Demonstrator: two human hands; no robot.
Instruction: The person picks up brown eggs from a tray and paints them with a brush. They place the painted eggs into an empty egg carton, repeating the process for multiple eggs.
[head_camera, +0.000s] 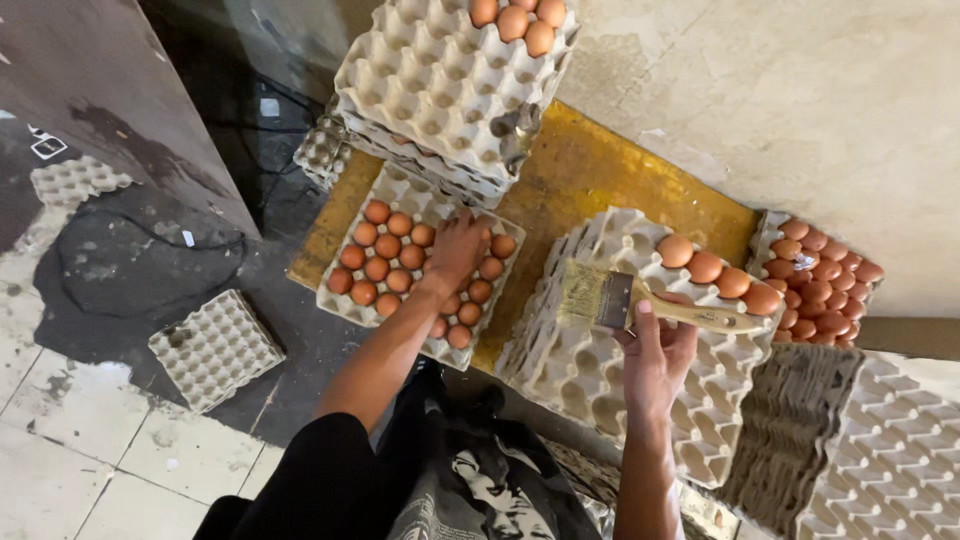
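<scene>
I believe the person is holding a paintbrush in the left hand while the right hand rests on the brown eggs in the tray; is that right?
Not quite: the hands are swapped. The head view shows the right hand holding the paintbrush over a stack of trays, while the left hand rests on the brown eggs in the tray.

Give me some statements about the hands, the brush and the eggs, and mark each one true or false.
1. The right hand holds a brush. True.
2. The left hand rests on the eggs in a tray. True.
3. The tray under the brush is full of eggs. False: it has only one row of four.
4. The eggs are white. False: they are brown.
</scene>
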